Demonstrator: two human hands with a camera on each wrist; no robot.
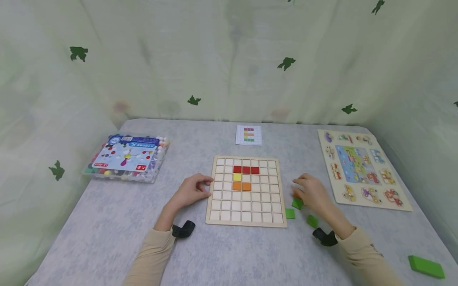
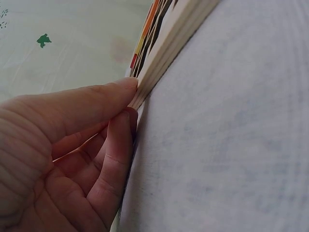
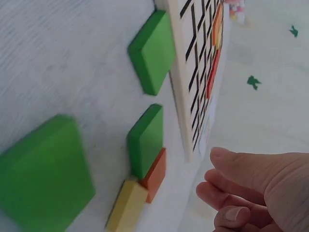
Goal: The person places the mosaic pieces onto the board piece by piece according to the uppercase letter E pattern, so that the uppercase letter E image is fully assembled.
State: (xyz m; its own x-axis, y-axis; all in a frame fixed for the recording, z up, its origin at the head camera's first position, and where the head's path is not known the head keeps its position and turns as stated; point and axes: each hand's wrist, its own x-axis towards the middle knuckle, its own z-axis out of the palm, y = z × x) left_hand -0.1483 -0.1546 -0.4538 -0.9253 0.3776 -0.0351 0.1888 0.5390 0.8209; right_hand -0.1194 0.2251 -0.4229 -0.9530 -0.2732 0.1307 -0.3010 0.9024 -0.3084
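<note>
A wooden grid board lies on the table with three red tiles, one yellow tile and two orange tiles in its cells. My left hand touches the board's left edge with thumb and fingertips, which stand apart along that edge. To the right of the board, my right hand hovers with thumb and fingers apart and nothing visible between them. Near it lie three green tiles; an orange tile and a pale yellow tile show beside one in the right wrist view.
Behind the board lies a small pattern card. A clear plastic box of colored pieces is at the left. A wooden picture puzzle lies at the right, and a green block sits near the front right.
</note>
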